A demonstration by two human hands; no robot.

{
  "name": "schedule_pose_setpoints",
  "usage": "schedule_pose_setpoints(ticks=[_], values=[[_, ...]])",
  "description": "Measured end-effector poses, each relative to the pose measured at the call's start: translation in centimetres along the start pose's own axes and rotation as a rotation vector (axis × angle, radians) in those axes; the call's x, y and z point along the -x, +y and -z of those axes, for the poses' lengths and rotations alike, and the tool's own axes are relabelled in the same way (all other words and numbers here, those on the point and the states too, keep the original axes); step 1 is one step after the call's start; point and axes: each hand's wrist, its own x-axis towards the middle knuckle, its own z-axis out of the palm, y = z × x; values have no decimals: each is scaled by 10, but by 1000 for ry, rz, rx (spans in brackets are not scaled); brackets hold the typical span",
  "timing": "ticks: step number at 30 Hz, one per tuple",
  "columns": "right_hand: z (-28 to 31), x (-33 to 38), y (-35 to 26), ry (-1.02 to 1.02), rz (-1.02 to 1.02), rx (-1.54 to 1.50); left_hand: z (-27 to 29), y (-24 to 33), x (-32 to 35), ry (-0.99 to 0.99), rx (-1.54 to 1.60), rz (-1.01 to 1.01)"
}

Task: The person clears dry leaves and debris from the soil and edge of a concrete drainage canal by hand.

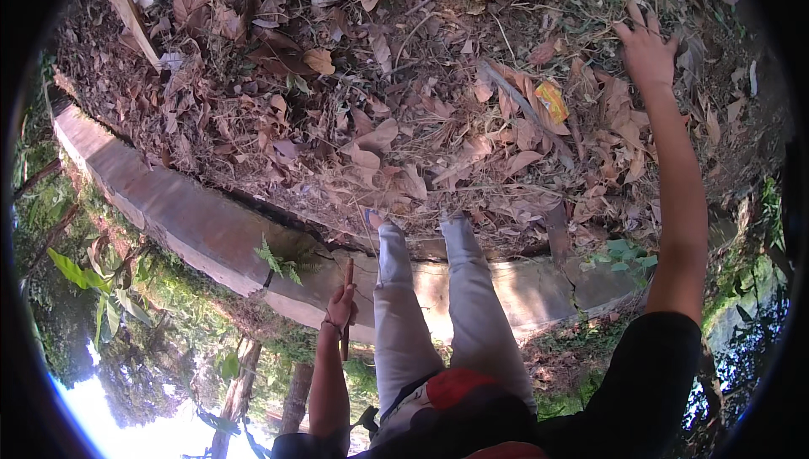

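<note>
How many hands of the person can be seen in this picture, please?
2. The left hand is low near the concrete curb, closed around a thin brown stick. The right hand is upper right, fingers spread over dry leaves.

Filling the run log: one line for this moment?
left hand: gripping brown stick | right hand: open, reaching over dry leaves | standing on concrete curb

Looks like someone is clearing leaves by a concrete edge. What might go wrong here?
The right hand reaches bare into the dry leaves, where twigs or anything sharp underneath would be hidden. The person's feet are at the cracked concrete curb, with loose litter beyond it, so a slip or stumble seems possible. The left hand grips a brown stick close to the legs, which could jab them.
</note>
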Motion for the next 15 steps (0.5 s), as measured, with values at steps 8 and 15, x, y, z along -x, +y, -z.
schedule_pose_setpoints(ticks=[8,15], values=[[-30,3,78,-301,-290,-143,-21,-22,0,-42,9,69],[98,37,-88,383,-65,-517,-31,-30,-3,-47,32,103]])
